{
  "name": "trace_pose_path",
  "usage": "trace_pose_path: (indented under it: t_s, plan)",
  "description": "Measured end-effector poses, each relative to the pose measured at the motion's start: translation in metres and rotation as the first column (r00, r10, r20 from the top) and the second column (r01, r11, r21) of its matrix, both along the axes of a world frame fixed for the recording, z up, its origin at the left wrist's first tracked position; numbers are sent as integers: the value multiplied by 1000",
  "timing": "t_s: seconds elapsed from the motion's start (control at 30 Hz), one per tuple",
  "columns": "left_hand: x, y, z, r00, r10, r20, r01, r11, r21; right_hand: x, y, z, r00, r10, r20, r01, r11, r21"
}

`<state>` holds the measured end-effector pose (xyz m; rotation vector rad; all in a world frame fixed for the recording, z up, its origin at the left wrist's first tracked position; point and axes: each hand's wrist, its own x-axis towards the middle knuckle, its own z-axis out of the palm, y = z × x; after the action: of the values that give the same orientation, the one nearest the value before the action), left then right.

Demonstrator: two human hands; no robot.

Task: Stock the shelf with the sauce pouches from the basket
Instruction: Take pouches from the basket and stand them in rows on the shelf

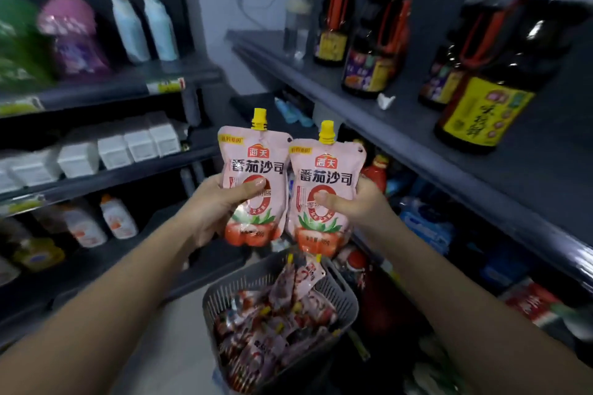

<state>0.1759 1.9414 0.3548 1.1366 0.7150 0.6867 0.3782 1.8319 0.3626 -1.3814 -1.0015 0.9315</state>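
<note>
As held, both pouches (253,176) upright, spouts up

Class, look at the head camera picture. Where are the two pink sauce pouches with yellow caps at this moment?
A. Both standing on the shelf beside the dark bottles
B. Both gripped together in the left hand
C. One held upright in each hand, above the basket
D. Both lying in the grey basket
C: the left hand grips one pouch and the right hand grips the other pouch, caps up, above the grey basket.
</note>
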Motion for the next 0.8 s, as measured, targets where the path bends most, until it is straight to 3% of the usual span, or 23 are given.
trace_pose_path:
  t_s: [0.13, 0.33, 0.57, 0.8]
  plan:
    - [24, -20, 33, 991, -95, 94, 89, 994, 63, 5, -47, 37, 985, -146, 87, 140, 988, 66]
    - [79, -68, 70, 937, -319, 141, 302, 944, 131, 27, -137, 77, 935, -347, 69, 339, 935, 103]
    - [142, -147, 104, 830, -532, 166, 498, 842, 207, 41, -244, 118, 818, -567, 94, 553, 821, 146]
    - [196, -239, 122, 729, -667, 154, 624, 740, 252, 59, -349, 127, 675, -738, 25, 726, 669, 158]
